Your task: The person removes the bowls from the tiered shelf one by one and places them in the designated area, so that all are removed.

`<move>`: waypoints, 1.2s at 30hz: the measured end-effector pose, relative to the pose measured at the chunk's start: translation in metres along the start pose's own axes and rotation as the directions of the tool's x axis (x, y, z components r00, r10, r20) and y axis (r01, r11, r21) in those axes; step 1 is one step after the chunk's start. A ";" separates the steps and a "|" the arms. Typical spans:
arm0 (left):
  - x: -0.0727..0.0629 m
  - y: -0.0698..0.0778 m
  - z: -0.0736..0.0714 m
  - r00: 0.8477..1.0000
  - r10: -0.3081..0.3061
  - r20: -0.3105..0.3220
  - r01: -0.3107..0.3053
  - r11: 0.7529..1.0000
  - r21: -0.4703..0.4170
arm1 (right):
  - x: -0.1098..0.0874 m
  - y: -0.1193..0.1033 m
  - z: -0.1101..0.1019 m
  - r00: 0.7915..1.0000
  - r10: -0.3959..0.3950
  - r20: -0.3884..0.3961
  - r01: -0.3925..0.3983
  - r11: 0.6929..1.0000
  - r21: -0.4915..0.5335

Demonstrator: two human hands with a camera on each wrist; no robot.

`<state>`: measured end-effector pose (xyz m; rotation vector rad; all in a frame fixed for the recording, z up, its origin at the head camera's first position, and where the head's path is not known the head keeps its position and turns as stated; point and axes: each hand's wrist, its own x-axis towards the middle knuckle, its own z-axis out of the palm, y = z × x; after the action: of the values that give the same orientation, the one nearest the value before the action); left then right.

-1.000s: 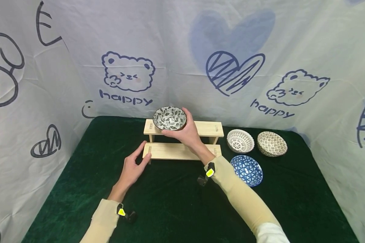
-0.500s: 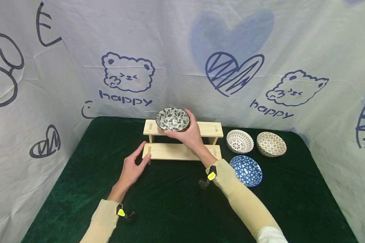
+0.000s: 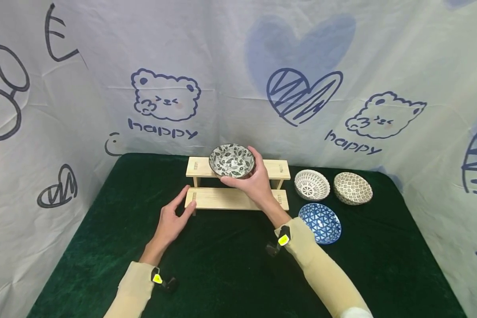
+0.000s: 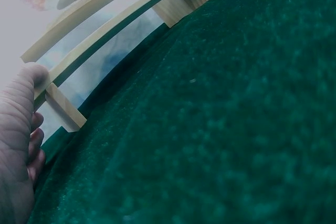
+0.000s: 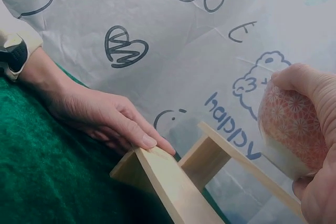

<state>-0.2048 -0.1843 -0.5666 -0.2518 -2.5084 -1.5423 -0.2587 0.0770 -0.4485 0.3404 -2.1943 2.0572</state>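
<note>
My right hand (image 3: 256, 183) grips a bowl (image 3: 232, 161) by its right side, thumb at the near rim and fingers at the far rim. Black-and-white leaves cover its inside; the right wrist view shows a reddish pattern on the outer wall of the bowl (image 5: 289, 116). The bowl is over the upper board of a two-step wooden rack (image 3: 222, 198), its pale foot close above the wood in the left wrist view. At the rack's left end, my left hand (image 3: 172, 218) holds the lower board, with the thumb (image 4: 34, 73) at its front corner.
Right of the rack stand a white patterned bowl (image 3: 312, 185) and a brown-and-cream bowl (image 3: 353, 188), the latter tilted. A blue-and-white dish (image 3: 320, 224) lies nearer, beside my right forearm. Dark green cloth (image 3: 230, 265) covers the table; a printed white curtain (image 3: 230, 66) hangs behind.
My right hand has carried the bowl a short way to the right and slightly nearer, above the upper board. The left hand keeps its place on the rack.
</note>
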 end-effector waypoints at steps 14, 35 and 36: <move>0.000 0.002 0.000 1.000 0.012 -0.005 -0.012 1.000 -0.007 | -0.030 -0.004 -0.031 0.997 -0.062 -0.056 0.064 0.997 0.035; 0.001 -0.001 0.001 1.000 0.017 -0.009 -0.017 1.000 -0.014 | -0.077 -0.002 -0.098 0.988 -0.023 -0.153 0.036 0.996 0.086; 0.001 -0.001 0.001 1.000 0.019 -0.011 -0.019 1.000 -0.015 | -0.080 -0.001 -0.101 0.987 -0.021 -0.161 0.033 0.997 0.073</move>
<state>-0.2063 -0.1835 -0.5679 -0.2680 -2.4798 -1.5523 -0.1884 0.1845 -0.4588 0.2022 -2.0132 2.0784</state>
